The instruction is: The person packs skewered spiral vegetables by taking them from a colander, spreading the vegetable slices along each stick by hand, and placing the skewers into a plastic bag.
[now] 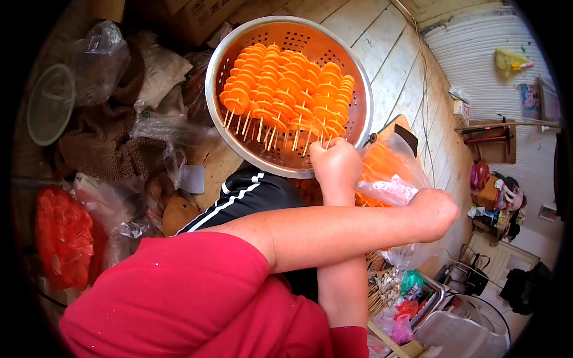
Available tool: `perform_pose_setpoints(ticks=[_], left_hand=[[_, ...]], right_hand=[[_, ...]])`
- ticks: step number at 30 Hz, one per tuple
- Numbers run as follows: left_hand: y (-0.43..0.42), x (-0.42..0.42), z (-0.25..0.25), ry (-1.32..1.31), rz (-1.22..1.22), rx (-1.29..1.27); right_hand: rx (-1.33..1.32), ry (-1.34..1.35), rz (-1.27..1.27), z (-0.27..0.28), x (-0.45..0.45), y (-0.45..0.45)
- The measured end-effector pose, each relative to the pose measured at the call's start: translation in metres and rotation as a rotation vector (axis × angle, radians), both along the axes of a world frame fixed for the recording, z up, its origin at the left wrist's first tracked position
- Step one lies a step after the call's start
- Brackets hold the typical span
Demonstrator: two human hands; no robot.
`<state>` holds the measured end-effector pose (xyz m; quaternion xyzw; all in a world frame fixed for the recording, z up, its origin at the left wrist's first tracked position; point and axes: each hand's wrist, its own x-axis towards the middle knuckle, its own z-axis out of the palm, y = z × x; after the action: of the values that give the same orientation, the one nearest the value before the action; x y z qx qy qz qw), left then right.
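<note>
We see a red shirt (167, 298) toward seven o'clock, with soft folds and a few tiny pale specks on its cloth. Its sleeves are short: the left sleeve (239, 256) ends also toward seven o'clock, the right sleeve (351, 341) near five. Both forearms (292, 235) are bare, and so are the left hand (436, 215), toward three o'clock, and the right hand (337, 166), near two. Toward eight o'clock, we find black trousers (271, 194) with white stripes (230, 200).
</note>
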<state>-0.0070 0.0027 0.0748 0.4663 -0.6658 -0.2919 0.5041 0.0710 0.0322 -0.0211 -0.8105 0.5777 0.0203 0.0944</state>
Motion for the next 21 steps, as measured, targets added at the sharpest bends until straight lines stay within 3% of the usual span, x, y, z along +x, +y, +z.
perform_pose_setpoints(ticks=[2, 4, 8, 12, 14, 15, 18, 21], left_hand=[[0.001, 0.001, 0.000, 0.030, -0.009, 0.011], [0.000, -0.001, -0.001, 0.057, -0.022, 0.020], [-0.006, 0.001, -0.003, 0.118, -0.026, 0.021], [-0.010, 0.003, -0.008, 0.193, -0.037, -0.012], [-0.011, 0.004, -0.010, 0.216, -0.031, -0.025], [-0.012, 0.005, -0.011, 0.209, -0.008, -0.056], [-0.012, 0.010, -0.006, 0.187, 0.005, -0.068], [-0.014, 0.010, -0.004, 0.217, -0.071, 0.042]], right_hand=[[0.072, -0.149, -0.055, 0.001, -0.003, 0.001], [0.477, -0.748, -0.351, 0.003, -0.005, 0.002], [0.723, -1.159, -0.535, 0.011, -0.024, 0.004], [0.795, -1.240, -0.653, 0.016, -0.047, 0.029], [0.787, -1.198, -0.445, 0.000, -0.079, 0.046], [0.730, -1.377, -0.450, -0.009, -0.098, 0.060], [0.694, -1.354, -0.721, 0.014, -0.129, 0.108], [0.783, -1.278, -0.728, 0.028, -0.177, 0.147]])
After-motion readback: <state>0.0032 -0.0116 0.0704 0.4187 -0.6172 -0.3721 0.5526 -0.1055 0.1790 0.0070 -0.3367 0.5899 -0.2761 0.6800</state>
